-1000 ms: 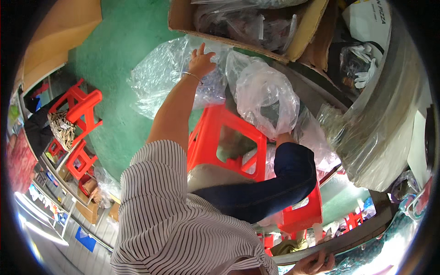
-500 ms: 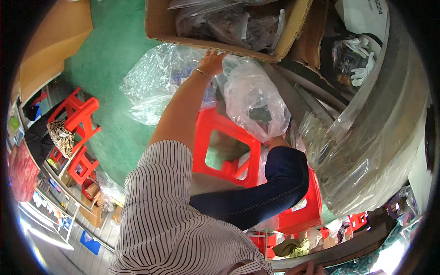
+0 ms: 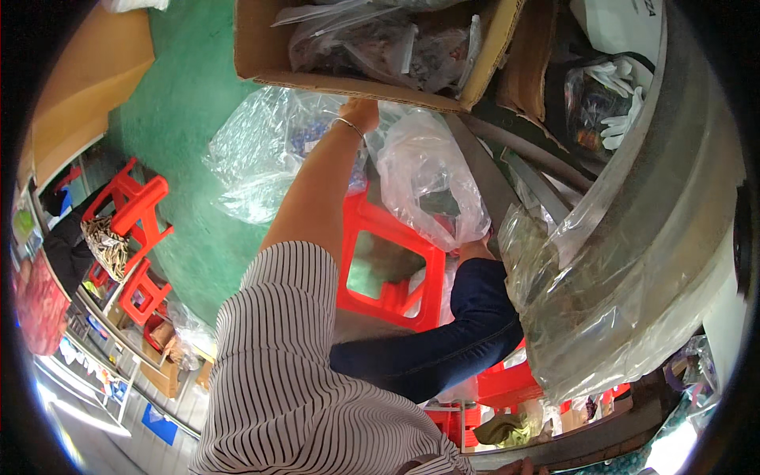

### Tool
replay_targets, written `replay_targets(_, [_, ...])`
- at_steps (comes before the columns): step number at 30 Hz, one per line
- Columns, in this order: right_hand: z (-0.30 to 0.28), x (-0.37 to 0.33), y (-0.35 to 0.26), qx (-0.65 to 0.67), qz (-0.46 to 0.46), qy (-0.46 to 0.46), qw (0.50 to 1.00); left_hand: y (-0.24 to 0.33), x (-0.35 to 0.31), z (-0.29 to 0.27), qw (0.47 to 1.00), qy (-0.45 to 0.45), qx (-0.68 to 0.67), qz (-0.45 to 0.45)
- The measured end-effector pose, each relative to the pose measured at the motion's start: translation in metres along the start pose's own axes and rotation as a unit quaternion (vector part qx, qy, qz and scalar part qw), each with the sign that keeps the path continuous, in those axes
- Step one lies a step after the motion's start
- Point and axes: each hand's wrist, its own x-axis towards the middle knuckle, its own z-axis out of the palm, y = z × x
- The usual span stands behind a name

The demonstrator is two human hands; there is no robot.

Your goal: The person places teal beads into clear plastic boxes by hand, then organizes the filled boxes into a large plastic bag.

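My left hand [image 3: 361, 115], with a thin bracelet at the wrist, reaches to the near edge of an open cardboard box [image 3: 356, 85]. Its fingers are mostly hidden at that edge, so I cannot tell if they grip anything. Right beside it lies a whitish translucent plastic bag [image 3: 412, 170] with a handle opening. To its left, a clear plastic bag [image 3: 257, 158] with blue pieces showing through rests on the green floor. My right hand [image 3: 521, 469] shows only slightly at the bottom, by a table edge; its fingers are barely visible.
A red plastic stool [image 3: 431, 277] stands below the whitish bag, beside my leg in dark jeans [image 3: 419, 364]. Bagged dark items [image 3: 356, 43] fill the box. White gloves [image 3: 621, 123] and a large plastic sheet [image 3: 617, 309] are at right; more red stools [image 3: 142, 206] stand left.
The view has shifted slightly, so the box appears a little farther left. My left hand's fingers, stretched toward the whitish bag before, are now more hidden at the box edge.
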Motion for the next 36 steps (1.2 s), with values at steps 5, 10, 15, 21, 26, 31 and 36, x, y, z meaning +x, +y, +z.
replay_targets(5, [0.0,0.012,-0.016,-0.069,0.077,-0.051,0.993,0.003,-0.004,-0.004,0.998,-0.026,0.048,-0.041])
replay_targets(10, [-0.006,-0.031,0.023,0.033,-0.12,-0.022,0.992,-0.019,-0.006,0.015,0.993,0.108,0.036,0.044])
replay_targets(15, [-0.009,-0.014,0.005,-0.016,-0.01,-0.056,0.998,-0.026,-0.022,0.039,0.978,0.152,-0.141,-0.001])
replay_targets(21, [-0.011,-0.022,0.008,0.022,0.017,-0.081,0.996,0.037,-0.081,0.094,0.832,0.152,-0.533,-0.009])
replay_targets(26, [-0.006,0.009,-0.005,-0.018,0.033,-0.063,0.997,0.113,-0.132,0.116,0.835,0.096,-0.535,0.088])
replay_targets(31, [-0.03,0.004,-0.004,0.073,0.082,-0.18,0.978,0.231,-0.156,0.121,0.822,0.103,-0.548,0.117])
replay_targets(36, [-0.027,0.002,0.008,0.07,0.019,-0.131,0.989,0.256,-0.17,0.111,0.85,-0.007,-0.517,0.095])
